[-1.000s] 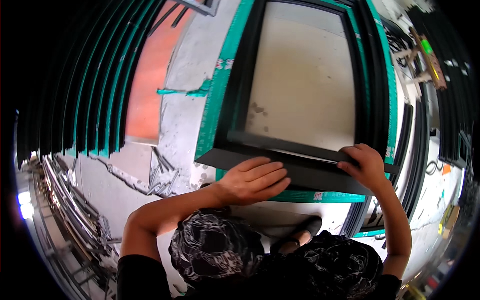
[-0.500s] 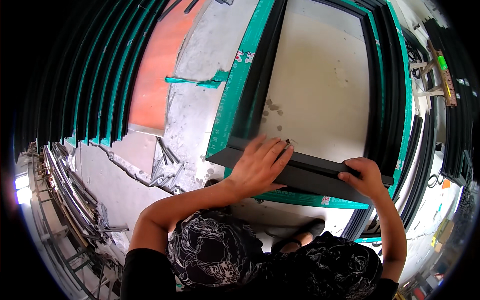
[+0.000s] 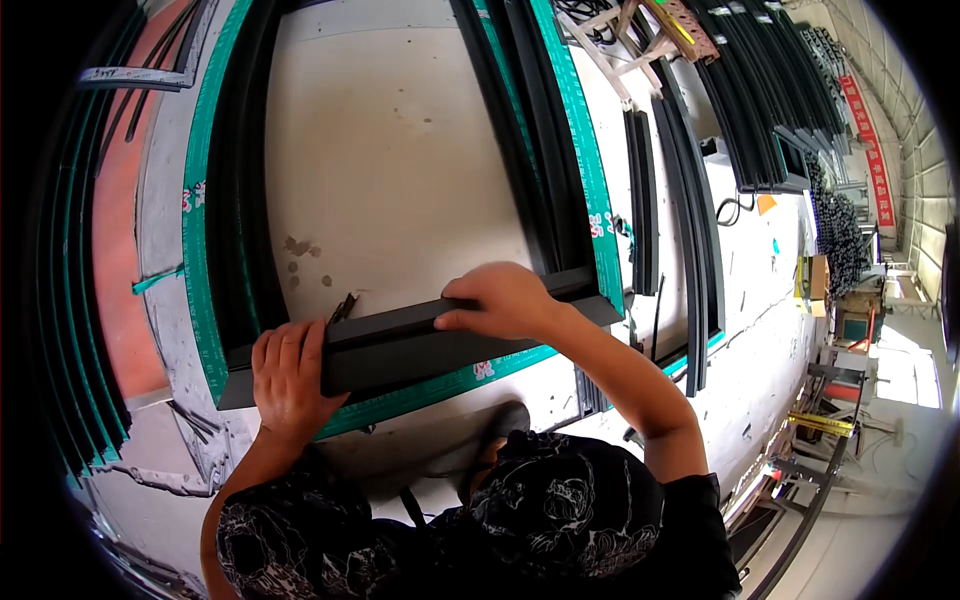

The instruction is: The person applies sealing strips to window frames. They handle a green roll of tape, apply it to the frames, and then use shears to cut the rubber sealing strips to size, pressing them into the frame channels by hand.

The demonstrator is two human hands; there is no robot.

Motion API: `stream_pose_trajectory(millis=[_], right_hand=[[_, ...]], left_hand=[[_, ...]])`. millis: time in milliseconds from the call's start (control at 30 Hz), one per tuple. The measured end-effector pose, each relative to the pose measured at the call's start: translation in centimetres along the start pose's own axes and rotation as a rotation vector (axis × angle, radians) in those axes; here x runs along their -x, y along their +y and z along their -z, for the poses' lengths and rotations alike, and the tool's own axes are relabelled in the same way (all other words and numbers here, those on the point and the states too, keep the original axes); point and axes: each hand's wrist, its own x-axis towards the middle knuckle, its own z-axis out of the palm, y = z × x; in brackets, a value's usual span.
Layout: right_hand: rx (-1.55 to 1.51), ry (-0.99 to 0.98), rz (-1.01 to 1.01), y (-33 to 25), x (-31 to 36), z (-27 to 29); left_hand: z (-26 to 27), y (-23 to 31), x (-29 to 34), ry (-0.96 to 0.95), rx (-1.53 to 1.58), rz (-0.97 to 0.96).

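A dark grey metal profile [image 3: 390, 365] lies across the near end of a large rectangular frame with black sides [image 3: 237, 200] and green film [image 3: 580, 130] along its edges. My left hand [image 3: 292, 380] is closed over the profile near its left end, fingers lying over the top. Farther right, my right hand [image 3: 500, 300] grips the profile's upper edge between thumb and bent fingers. Just beyond the bar, beside my left fingertips, is a small dark piece [image 3: 345, 306] whose kind I cannot make out.
Long black profiles [image 3: 690, 230] lie right of the frame, with a wooden stand [image 3: 640, 45] beyond. Stacked dark profiles [image 3: 750, 100] fill the far right; a cardboard box [image 3: 815, 285] stands nearer. At left are an orange sheet [image 3: 125, 280] and green-edged bars [image 3: 75, 330].
My view has swung right, so the frame appears farther left. Along the profile, my left hand has shifted toward its left end, and my right hand inward from its right end.
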Motion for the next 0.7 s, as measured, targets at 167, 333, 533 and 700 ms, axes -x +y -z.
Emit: stream_pose_trajectory(millis=[167, 333, 533, 700], right_hand=[[0.008, -0.11, -0.045, -0.6, 0.0, 0.7], [0.008, -0.062, -0.016, -0.7, 0.1, -0.8], [-0.014, -0.01, -0.021, -0.5, 0.2, -1.2], [0.26, 0.128, -0.075, -2.0, 2.2, -1.7]], left_hand=[[-0.1, -0.1, 0.2, 0.019, -0.025, -0.018], [0.0, -0.3, 0.5, -0.004, -0.031, -0.011], [-0.1, -0.7, 0.6, 0.027, -0.017, -0.017], [-0.9, -1.0, 0.8, 0.092, -0.012, -0.036]])
